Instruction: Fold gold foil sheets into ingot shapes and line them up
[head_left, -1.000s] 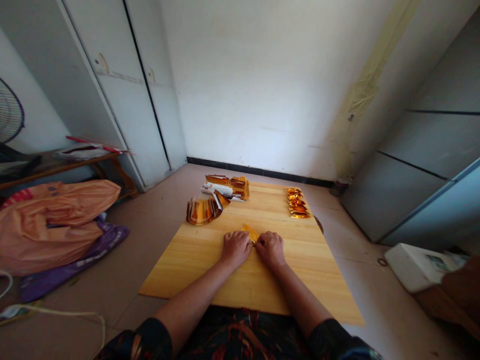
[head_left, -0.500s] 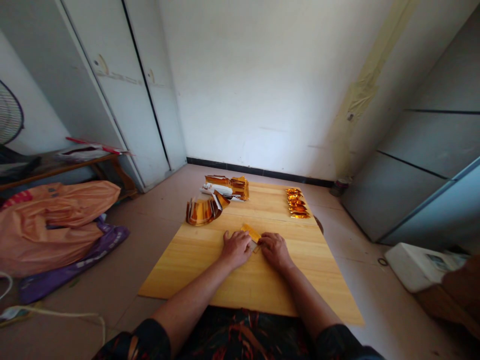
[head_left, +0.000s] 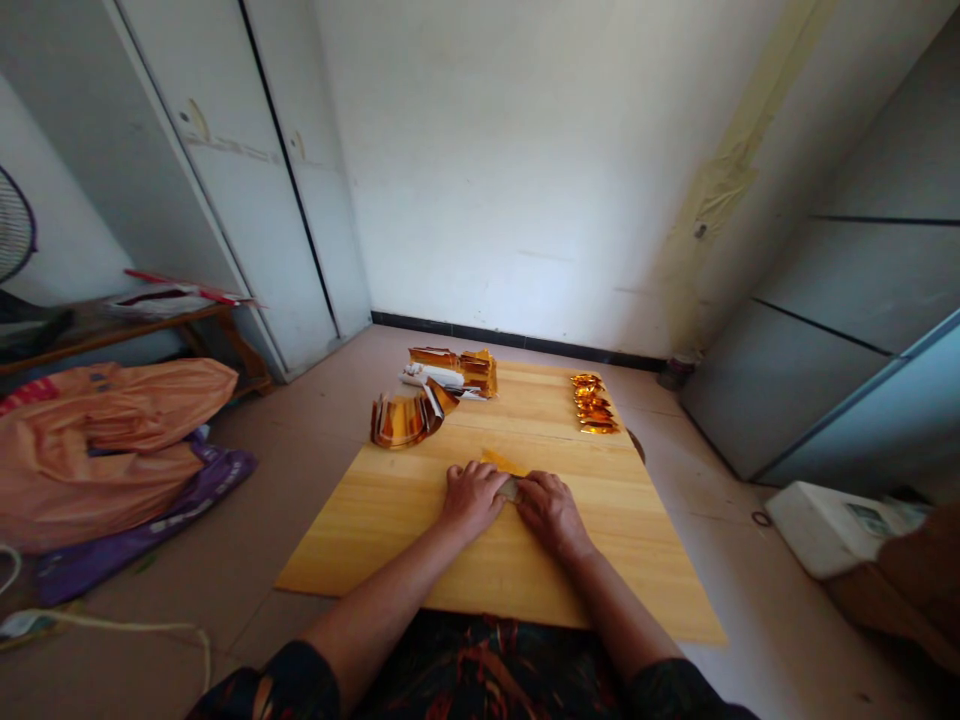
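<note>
A small sheet of gold foil paper point(head_left: 504, 463) lies on the wooden table between my hands, its near part turned up to show a dull greyish side. My left hand point(head_left: 474, 496) is closed on the sheet's left part, fingers bent over it. From the other side, my right hand point(head_left: 552, 507) pinches the right part. Fingers of both hands cover much of the paper, so the exact fold is hidden.
Curved gold sheets point(head_left: 401, 420) stand at the table's left. Behind them are more gold sheets point(head_left: 478, 372) and a white wrapped bundle point(head_left: 433, 376). Several folded gold foil pieces point(head_left: 594, 405) form a row at far right. The wooden table point(head_left: 360, 540) ends near my body.
The near part of the foil paper has turned up and away from me, so less of the gold side shows. My hands have shifted only slightly.
</note>
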